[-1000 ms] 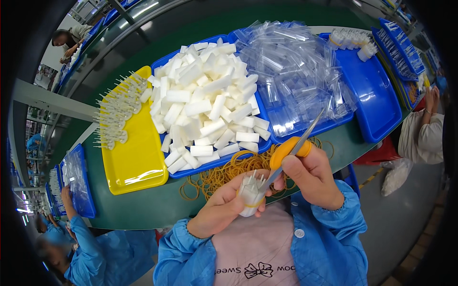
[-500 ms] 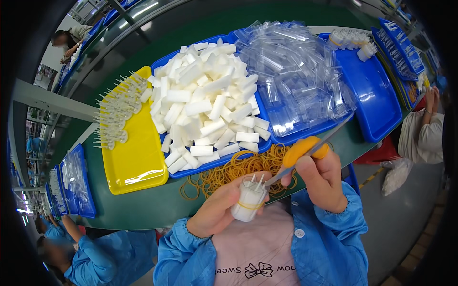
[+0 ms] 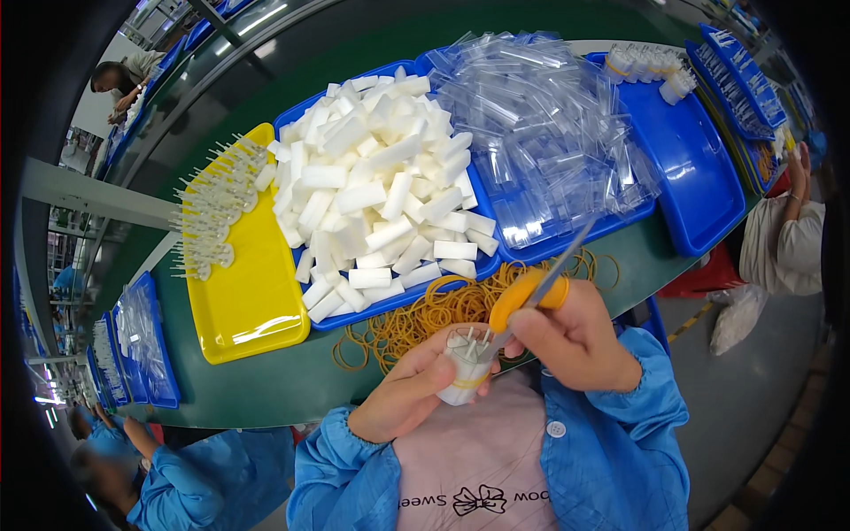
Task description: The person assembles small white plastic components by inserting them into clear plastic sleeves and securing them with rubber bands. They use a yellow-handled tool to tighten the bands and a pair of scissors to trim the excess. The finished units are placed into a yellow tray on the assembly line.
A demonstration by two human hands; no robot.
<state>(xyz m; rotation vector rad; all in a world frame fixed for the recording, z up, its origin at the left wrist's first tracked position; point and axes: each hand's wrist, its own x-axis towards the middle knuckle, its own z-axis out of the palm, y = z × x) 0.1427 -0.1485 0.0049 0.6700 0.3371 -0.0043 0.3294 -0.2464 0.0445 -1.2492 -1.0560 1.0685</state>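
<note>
Low in front of my chest, my left hand is closed around a short white bundle in a clear sleeve, with a yellow rubber band round it. Thin white pins stick up from its top. My right hand grips a long, flat metal tool with an orange grip; its exact kind I cannot make out. One metal end meets the bundle's top edge beside the pins, while the other points up and right. Just beyond both hands lies a heap of yellow rubber bands.
A blue tray heaped with white foam blocks stands ahead. Right of it, another holds clear plastic sleeves. A yellow tray bears white pinned parts. Banded bundles sit in the far-right blue tray. Co-workers are at both sides.
My right hand and the orange-gripped tool have moved left and slightly down toward the bundle. The bundle is tilted a little differently in my left hand.
</note>
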